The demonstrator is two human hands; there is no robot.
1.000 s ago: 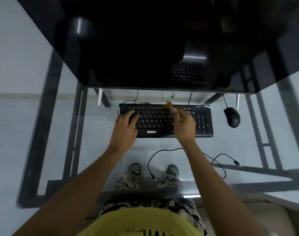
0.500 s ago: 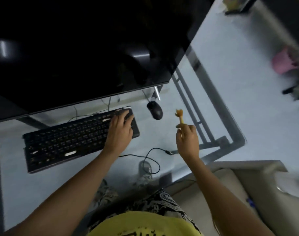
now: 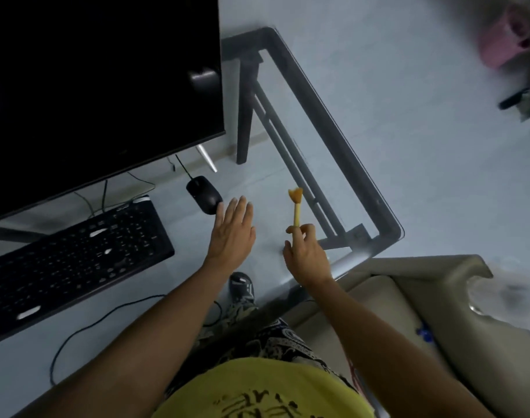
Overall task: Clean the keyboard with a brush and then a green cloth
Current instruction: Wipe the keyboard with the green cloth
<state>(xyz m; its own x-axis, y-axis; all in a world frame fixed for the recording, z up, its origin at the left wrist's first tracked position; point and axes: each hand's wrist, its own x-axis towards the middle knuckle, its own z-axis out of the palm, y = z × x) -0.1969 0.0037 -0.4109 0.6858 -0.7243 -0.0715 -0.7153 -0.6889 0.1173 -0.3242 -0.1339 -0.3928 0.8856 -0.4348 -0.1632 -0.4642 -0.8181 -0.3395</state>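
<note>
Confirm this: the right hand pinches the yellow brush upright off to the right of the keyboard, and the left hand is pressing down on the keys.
Not quite. In the head view the left hand is off the keyboard, open beside the mouse. The right hand does pinch the yellow brush upright, right of the keyboard.

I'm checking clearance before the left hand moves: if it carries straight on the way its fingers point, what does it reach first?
Probably the black mouse: the open left hand has its fingertips right beside the mouse's near edge. Its height above the glass desk is unclear, so it might pass over.
</note>
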